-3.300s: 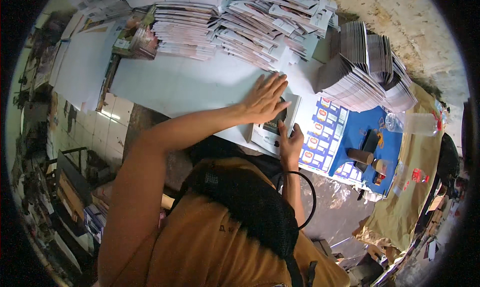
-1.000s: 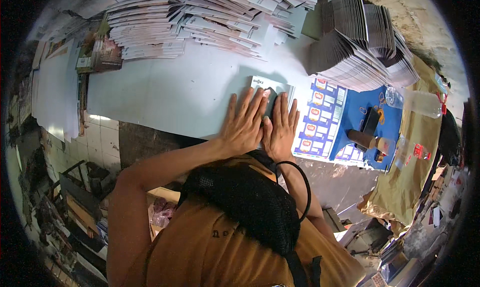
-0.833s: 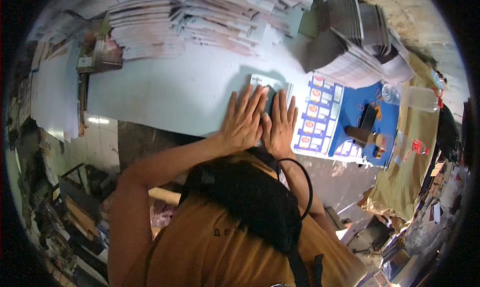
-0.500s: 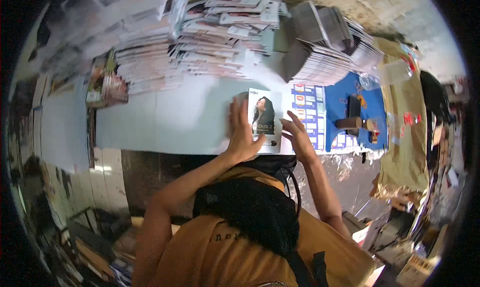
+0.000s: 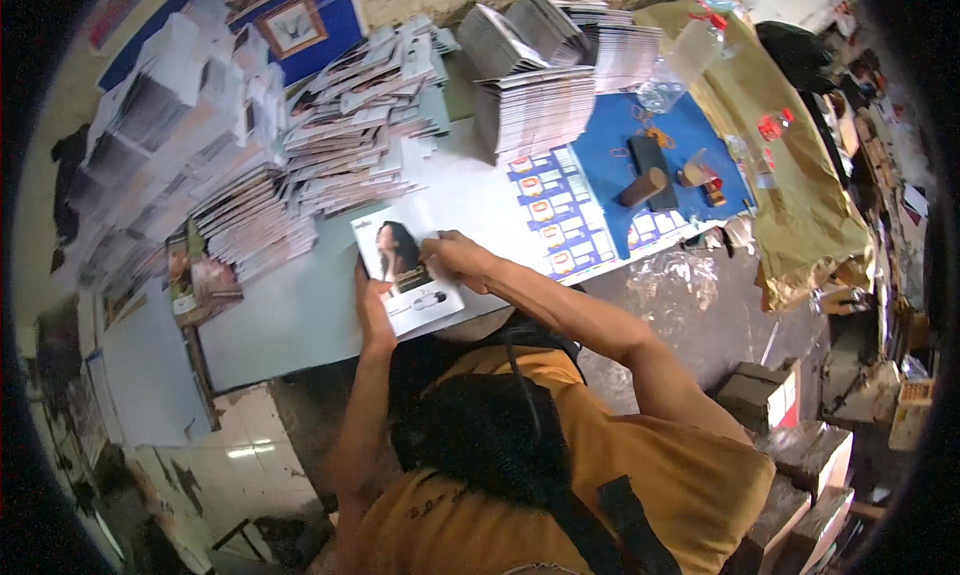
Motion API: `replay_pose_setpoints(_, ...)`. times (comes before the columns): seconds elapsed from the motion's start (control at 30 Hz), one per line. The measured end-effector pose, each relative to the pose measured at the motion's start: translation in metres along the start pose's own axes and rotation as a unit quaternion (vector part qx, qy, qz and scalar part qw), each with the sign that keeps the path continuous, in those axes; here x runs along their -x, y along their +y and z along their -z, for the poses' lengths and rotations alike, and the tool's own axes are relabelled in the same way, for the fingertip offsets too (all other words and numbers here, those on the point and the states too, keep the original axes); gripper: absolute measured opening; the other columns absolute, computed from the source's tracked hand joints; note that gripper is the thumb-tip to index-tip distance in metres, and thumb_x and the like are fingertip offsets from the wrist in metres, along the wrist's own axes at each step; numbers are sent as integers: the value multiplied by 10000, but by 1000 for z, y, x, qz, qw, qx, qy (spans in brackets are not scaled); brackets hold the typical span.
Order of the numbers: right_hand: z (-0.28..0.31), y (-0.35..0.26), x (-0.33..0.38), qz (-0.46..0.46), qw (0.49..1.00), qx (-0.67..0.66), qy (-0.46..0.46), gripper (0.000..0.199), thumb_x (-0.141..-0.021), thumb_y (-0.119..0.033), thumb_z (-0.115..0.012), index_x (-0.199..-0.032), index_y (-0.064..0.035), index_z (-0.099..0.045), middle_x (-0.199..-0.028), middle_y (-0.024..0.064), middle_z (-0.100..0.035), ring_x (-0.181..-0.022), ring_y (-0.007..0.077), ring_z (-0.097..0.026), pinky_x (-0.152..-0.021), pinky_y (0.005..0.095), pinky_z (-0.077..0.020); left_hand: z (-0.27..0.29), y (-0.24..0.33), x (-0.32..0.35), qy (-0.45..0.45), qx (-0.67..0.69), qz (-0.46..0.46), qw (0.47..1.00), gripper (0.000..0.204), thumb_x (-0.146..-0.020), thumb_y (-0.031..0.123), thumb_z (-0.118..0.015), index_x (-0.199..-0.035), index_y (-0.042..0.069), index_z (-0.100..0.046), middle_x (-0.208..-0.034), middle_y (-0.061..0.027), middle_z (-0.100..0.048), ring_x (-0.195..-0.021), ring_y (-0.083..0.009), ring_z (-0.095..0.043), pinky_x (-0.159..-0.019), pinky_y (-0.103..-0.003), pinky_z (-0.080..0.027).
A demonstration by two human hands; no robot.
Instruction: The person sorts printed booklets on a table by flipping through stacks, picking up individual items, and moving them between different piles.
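Presently: one white-covered booklet [image 5: 432,310], held between the two hands over the near edge of the pale surface [image 5: 285,327]. Cover up; printed photograph of a dark-haired figure, a short dark mark at the top left corner, a small product picture and fine print below, too blurred to make out.

Orientation: long axis slanting, top end away from the wearer and leaning left, foot nearer and toward the right.

Left hand [image 5: 375,313]: grip closed on the booklet's left edge, thumb over the cover; forearm rising steeply from below.

Right hand [image 5: 465,261]: fingers folded at the booklet's right edge; whether the grip pinches it, cannot tell. Forearm slanting in from the lower right, elbow bent outward.

Behind: heaped leaflets [image 5: 350,125]; stacked booklets with fanned edges [image 5: 540,110].

To the right: sheet of repeated blue-and-white labels [image 5: 545,213], small printing indistinct; blue sheet [image 5: 600,155] bearing a brown cylinder [image 5: 642,188] and black oblong block [image 5: 648,157]; clear plastic bottle [image 5: 690,57], red cap.
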State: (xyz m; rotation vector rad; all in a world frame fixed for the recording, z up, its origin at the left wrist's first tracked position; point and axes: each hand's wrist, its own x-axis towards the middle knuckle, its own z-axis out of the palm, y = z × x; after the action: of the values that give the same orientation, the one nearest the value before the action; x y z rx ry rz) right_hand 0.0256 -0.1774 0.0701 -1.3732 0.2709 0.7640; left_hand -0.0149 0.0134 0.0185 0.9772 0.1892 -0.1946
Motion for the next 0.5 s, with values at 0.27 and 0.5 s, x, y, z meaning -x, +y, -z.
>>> replay_pose_setpoints(0.27,-23,-3,11,31,987,-137,78,589,-853,-73,-538,-1387,37,-316,-828,62,-513,-639,133,-472,-487,285,-408,6,-3,-1,-16,39,-22,999,748,-762,82,-500,-1481,77,-291,-1353,-156,-482,-1204,-269,-544,-978,-384,-498)
replay_pose_setpoints(0.5,-2,3,44,381,923,42,-25,673,-810,80,-458,-1460,-19,-317,-1240,106,-499,-1110,185,-500,-963,284,-424,-25,20,18,-55,-147,-89,984,618,-805,85,-610,-1378,9,-390,-1135,-106,-596,-1014,-208,-612,-909,-344,-505)
